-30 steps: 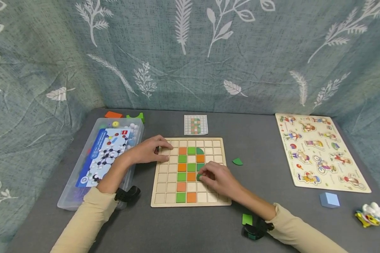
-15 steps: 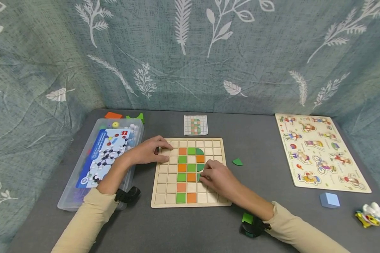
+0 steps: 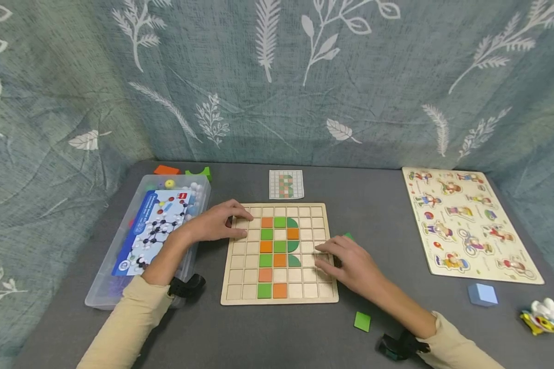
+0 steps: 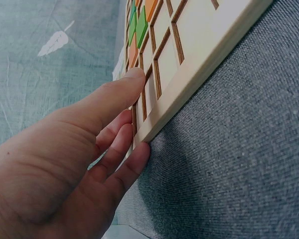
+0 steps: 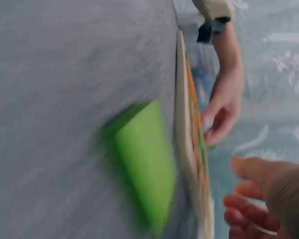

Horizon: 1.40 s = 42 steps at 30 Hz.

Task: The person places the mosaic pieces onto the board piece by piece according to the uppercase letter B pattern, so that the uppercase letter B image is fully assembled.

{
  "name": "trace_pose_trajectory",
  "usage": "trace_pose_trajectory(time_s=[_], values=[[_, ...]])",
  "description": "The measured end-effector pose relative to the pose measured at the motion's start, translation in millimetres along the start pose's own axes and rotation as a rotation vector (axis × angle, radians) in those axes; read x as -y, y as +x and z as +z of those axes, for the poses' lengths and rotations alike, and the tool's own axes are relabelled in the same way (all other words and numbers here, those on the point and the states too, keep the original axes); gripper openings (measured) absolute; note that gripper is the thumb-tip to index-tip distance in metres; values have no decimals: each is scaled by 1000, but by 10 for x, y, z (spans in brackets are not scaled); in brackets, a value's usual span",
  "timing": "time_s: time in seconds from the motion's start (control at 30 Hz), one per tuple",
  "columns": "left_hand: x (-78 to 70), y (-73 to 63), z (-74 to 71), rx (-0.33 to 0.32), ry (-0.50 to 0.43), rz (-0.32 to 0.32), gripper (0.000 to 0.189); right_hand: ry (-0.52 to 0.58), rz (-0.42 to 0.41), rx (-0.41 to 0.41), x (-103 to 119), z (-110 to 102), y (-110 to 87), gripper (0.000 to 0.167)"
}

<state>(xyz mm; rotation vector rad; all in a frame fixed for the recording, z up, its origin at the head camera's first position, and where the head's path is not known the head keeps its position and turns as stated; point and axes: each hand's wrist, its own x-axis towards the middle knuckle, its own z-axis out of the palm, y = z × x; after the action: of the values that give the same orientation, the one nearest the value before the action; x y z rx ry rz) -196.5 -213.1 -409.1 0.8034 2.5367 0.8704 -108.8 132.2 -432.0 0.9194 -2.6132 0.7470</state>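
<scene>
A wooden grid board (image 3: 227, 271) lies flat with orange and green square tiles set in its middle columns. Dark green quarter-circle tiles sit at their right, the lowest one (image 3: 294, 261) in its own cell. My left hand (image 3: 217, 221) holds the board's left edge; in the left wrist view its thumb (image 4: 117, 92) lies on top and the other fingers rest against the side. Over the right part of the board, my right hand (image 3: 351, 261) has thumb and fingers apart, with nothing between them. It mostly hides a green quarter-circle tile (image 3: 349, 236).
A bright green square tile (image 3: 362, 321) lies near my right forearm. Behind the board is a pattern card (image 3: 286, 184). A clear plastic case (image 3: 99, 287) stands left; a picture puzzle (image 3: 471, 225), blue cube (image 3: 482, 294) and small toy (image 3: 545, 315) are right.
My right hand has let go of the dark green quarter-circle tile, now in its cell, and moved right toward the loose quarter-circle tile. My left hand has stayed at the board's edge.
</scene>
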Motion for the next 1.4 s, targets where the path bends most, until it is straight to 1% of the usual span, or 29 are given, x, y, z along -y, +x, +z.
trace_pose_trajectory(time_s=[0.07, 0.13, 0.2, 0.27, 0.33, 0.43, 0.57, 0.67, 0.77, 0.97, 1.07, 1.27, 1.4], values=[[2, 1, 2, -3, 1, 1, 40, 31, -17, -41, -103, -59, -127, 29], [0, -1, -1, -4, 2, 0, 40, 61, -60, -80, -208, -108, -254, 28], [-7, -3, -7, -1, 0, -4, 40, 73, -117, -102, -303, -151, -372, 27], [-14, -5, -14, 0, -3, -7, 40, 100, -192, -121, -384, -186, -472, 24], [-18, -8, -18, 0, -4, -8, 40, 135, -255, -118, -438, -220, -564, 21], [-18, -5, -16, 1, -6, -2, 40, 218, -339, -120, -482, -248, -695, 17], [-19, -1, 0, 12, -11, 3, 40, 272, -432, -107, -484, -266, -840, 18], [-19, -1, 3, 10, -12, 0, 40, 289, -499, -90, -471, -271, -875, 23], [-12, 1, 1, 6, -8, -1, 40, 309, -553, -75, -456, -280, -868, 28], [-11, 1, -9, 7, -7, -7, 40, 310, -608, -51, -451, -294, -870, 36], [-11, -1, -13, 5, -4, -7, 40, 301, -619, -34, -457, -291, -878, 35], [-13, -2, -14, 2, -5, -5, 39, 259, -641, -9, -472, -274, -883, 27], [-24, -10, -12, 7, -7, -18, 40, 235, -656, -1, -481, -271, -893, 22]])
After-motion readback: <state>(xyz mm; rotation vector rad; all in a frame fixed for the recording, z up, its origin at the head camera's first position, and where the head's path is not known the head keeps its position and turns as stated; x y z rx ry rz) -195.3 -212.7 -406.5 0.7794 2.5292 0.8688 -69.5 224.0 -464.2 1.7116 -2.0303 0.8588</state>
